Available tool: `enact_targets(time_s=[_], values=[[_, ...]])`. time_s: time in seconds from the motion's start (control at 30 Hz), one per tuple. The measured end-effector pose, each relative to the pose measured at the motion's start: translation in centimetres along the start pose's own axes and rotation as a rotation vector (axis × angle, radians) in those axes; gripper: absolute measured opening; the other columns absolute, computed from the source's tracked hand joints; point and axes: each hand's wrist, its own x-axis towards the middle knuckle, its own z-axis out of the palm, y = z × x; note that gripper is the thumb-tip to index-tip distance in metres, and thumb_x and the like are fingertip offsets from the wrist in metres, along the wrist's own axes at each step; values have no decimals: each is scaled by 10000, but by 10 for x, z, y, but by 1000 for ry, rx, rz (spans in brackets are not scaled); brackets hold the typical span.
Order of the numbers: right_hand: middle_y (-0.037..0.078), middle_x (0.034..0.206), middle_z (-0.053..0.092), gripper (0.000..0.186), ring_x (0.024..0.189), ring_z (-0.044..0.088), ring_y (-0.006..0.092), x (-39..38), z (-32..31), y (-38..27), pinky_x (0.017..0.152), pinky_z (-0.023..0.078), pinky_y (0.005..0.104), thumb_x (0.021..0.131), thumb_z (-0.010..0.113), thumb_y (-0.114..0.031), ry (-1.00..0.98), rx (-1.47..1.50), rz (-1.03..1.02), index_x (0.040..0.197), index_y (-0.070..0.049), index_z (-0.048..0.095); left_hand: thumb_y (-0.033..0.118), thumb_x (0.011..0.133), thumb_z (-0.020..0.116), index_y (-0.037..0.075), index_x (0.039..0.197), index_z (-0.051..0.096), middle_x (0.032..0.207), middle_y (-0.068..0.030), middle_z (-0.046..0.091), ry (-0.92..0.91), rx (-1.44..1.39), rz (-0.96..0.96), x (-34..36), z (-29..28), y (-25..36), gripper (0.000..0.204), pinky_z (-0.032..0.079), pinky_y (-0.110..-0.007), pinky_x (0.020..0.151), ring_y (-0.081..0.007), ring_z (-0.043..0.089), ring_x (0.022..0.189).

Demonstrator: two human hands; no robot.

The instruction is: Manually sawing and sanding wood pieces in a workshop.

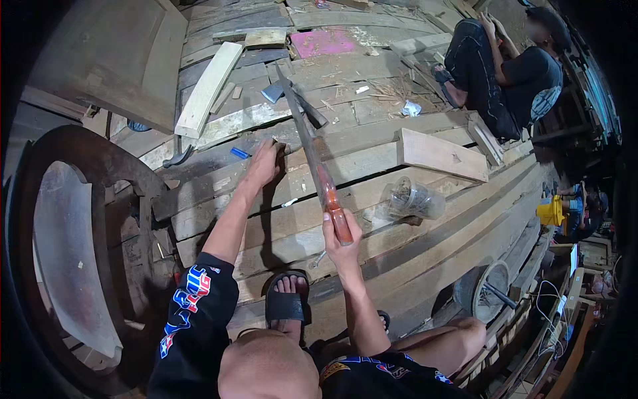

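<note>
Old wood boards [379, 163] make a messy floor.
Close by, the right hand [341, 231] is wrapped around the orange handle [332, 198] of a long blade [308, 143], which points away. To the right of the handle lies a clear tub [422, 198]. Farther out, the left hand [264, 165] is just left of the blade, fingers curled in; I cannot tell if it holds something. Just beside that hand is a small blue thing [240, 153]. Way back are a pink board [323, 44] and, on the right, a sitting person [525, 76].
</note>
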Motion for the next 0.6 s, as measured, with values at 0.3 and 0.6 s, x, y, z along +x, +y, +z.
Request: enact_targets(time_s=[0.3, 0.6], values=[[73, 555, 468, 148, 469, 438, 135, 1, 20, 25, 463, 385, 302, 833, 639, -60, -121, 28, 57, 762, -31, 512, -5, 606, 681, -29, 1116, 527, 1109, -212, 465, 96, 54, 60, -6, 0, 2, 534, 403, -428, 959, -396, 445, 1090], [86, 621, 495, 62, 524, 451, 150, -1, 25, 24, 500, 396, 308, 855, 596, -53, -216, -25, 52, 844, -4, 559, 61, 691, 637, -14, 1034, 562, 1023, -187, 488, 332, 232, 127, -3, 18, 1, 360, 415, -438, 899, -364, 477, 1047]])
